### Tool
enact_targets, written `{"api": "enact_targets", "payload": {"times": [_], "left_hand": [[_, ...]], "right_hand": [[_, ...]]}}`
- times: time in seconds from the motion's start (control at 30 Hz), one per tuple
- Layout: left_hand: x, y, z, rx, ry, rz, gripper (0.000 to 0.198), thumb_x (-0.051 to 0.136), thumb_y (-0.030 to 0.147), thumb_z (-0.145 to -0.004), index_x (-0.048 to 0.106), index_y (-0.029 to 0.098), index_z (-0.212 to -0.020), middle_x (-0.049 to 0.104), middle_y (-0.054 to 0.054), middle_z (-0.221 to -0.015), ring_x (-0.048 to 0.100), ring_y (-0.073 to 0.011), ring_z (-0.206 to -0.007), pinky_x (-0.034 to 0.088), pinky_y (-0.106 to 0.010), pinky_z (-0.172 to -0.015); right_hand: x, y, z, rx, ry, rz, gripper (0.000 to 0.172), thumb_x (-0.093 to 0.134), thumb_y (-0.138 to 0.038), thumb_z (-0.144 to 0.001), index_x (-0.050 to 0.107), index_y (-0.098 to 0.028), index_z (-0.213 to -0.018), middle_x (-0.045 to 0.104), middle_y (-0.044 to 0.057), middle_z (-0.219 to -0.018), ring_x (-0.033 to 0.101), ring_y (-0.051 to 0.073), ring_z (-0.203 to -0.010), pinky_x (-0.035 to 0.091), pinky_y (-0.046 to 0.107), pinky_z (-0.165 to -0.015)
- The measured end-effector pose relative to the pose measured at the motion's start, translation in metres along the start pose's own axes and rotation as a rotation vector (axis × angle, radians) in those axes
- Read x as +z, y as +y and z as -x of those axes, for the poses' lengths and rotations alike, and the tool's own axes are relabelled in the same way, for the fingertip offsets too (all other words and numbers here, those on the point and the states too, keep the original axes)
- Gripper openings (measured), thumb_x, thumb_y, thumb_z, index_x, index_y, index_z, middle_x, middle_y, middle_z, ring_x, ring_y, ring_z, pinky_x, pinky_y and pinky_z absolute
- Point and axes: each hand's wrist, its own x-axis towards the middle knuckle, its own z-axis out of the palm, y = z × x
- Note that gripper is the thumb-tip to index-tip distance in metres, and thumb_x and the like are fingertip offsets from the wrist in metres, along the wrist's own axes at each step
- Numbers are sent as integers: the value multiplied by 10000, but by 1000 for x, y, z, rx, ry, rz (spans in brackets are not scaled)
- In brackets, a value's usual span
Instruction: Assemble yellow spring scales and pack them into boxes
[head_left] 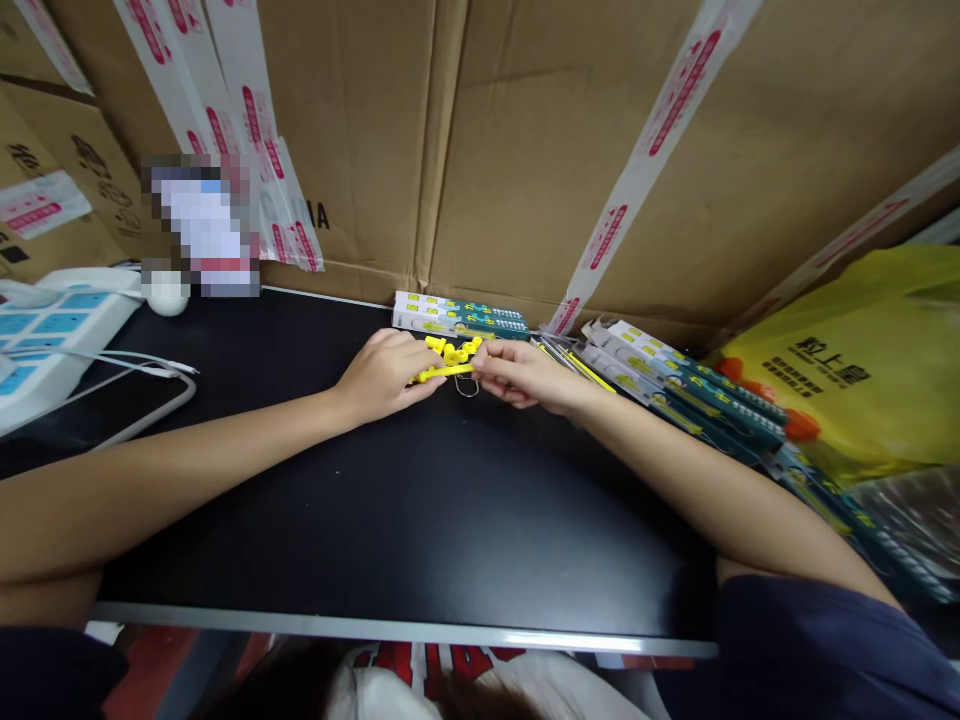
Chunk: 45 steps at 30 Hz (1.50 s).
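While both forearms stretch across a black worktop (pixel 390 520), the left hand (pixel 384 375) and right hand (pixel 525 375) each close their grip on a thin yellow stick (pixel 442 373) held between them, just in front of small yellow pieces (pixel 450 349). Packaged boxes (pixel 679 385) lie fanned out near the right wrist.

Yellow clips (pixel 450 352), black table (pixel 390 500), teal-and-white boxes (pixel 457 315), seemingly printed yellow bag (pixel 862 370).
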Motion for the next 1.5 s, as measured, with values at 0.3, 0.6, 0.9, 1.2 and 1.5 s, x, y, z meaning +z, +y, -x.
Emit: {"api": "enact_targets", "payload": {"times": [0.3,0.6,0.9,1.2,1.5], "left_hand": [[-2,11,0,69,-8,-13,264,492,336,-945,640,180,-1097,718,-74,-977,642,-214,-928,446,-370,-859],[4,9,2,-4,53,44,256,450,274,-974,620,169,-1133,712,-61,-1047,682,-163,-906,520,-276,-768],[2,12,1,-26,14,14,276,414,271,-977,625,149,-1107,700,-66,-980,678,-156,-781,492,-246,-611],[4,11,2,-32,-38,-5,288,418,287,-978,610,164,-1154,694,-62,-1028,679,-161,-855,502,-238,-648],[3,10,1,-17,-44,-31,266,430,284,-973,623,156,-1103,697,-56,-1026,674,-160,-864,498,-240,-652]], "right_hand": [[11,9,-3,-149,-18,65,338,641,-486,-824,463,-202,-781,477,-92,-518,311,26,-353,212,138,-322],[-21,4,-6,-374,342,781,116,552,-284,-879,566,-184,-821,546,-12,-662,472,114,-591,343,250,-575],[-17,5,-1,-259,207,1292,137,519,-198,-850,643,-184,-909,667,73,-950,591,181,-766,365,280,-628],[-12,16,-7,-256,242,1327,118,513,-221,-857,596,-174,-927,661,87,-987,618,200,-823,379,280,-648],[-8,17,-9,-193,288,1191,49,533,-187,-798,566,-174,-831,637,45,-891,534,129,-683,346,248,-614]]}}
